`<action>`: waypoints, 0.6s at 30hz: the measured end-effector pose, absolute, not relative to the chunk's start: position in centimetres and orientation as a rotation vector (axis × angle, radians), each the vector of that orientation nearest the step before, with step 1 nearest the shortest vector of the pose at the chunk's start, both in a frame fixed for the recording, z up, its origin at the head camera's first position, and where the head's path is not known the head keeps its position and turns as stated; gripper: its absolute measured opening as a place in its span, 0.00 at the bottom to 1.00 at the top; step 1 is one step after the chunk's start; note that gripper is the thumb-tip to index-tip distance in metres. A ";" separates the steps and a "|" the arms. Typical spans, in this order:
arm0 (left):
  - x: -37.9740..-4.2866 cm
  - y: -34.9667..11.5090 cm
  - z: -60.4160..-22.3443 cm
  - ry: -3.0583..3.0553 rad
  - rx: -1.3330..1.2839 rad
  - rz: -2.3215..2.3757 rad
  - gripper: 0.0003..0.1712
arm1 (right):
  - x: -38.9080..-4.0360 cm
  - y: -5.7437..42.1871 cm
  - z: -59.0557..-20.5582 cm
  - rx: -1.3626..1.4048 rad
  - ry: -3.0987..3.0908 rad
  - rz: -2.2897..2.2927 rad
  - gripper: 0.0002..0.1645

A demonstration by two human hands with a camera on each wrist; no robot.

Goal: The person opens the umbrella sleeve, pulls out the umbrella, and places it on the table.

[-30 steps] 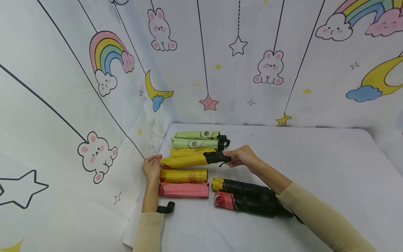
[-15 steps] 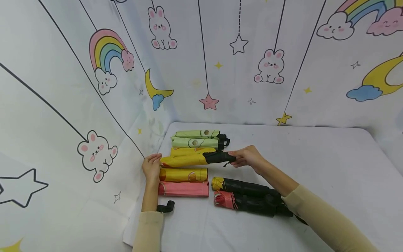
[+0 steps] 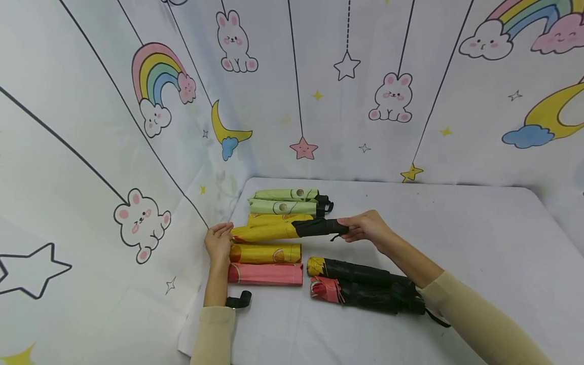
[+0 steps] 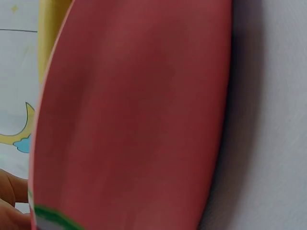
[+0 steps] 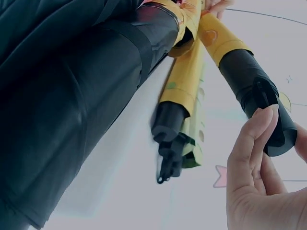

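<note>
In the head view, my left hand (image 3: 219, 243) pinches the left end of a yellow umbrella sleeve (image 3: 264, 232) with orange-slice prints. Out of its other end reaches a black folded umbrella (image 3: 317, 227), and my right hand (image 3: 367, 230) grips the handle end between thumb and fingers. The right wrist view shows that handle (image 5: 276, 134) within my right fingers. Below lie a flat yellow sleeve (image 3: 269, 253) and a pink sleeve (image 3: 269, 274); the pink sleeve (image 4: 134, 115) fills most of the left wrist view, hiding nearly all of my left hand (image 4: 12, 199).
Two green-sleeved umbrellas (image 3: 285, 207) lie at the back, with another yellow-sleeved one (image 3: 274, 219) in front of them. To the front right are two bare black umbrellas, one yellow-tipped (image 3: 360, 271) and one red-tipped (image 3: 374, 296). Patterned cloth walls (image 3: 319, 116) border the white table (image 3: 456, 243).
My right hand has moved slightly to the right with the handle, and more of the black umbrella shows outside the sleeve. My left hand has stayed nearly still at the sleeve's end.
</note>
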State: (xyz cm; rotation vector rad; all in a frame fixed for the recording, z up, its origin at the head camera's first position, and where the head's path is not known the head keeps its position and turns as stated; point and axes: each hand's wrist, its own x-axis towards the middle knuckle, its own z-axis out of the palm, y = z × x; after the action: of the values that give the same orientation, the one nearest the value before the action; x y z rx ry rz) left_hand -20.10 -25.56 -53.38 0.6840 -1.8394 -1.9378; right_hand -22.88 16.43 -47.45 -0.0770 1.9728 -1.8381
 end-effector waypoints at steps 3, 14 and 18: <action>-20.0 -25.6 -53.2 -1.841 0.684 -1.951 0.23 | -22.8 16.8 -47.4 -0.061 1.977 -1.842 0.31; -19.9 -25.8 -53.2 -1.846 0.673 -1.967 0.24 | -22.0 17.9 -47.1 -0.048 1.985 -1.832 0.32; -20.0 -25.8 -53.2 -1.844 0.674 -1.964 0.24 | -21.7 18.4 -47.1 -0.046 1.987 -1.827 0.33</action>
State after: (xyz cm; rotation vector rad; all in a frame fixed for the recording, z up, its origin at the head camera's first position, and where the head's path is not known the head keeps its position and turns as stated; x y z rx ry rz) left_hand -20.00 -25.83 -53.22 0.6744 -1.8436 -1.9645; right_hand -21.75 18.39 -47.12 -0.0462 1.9870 -1.8268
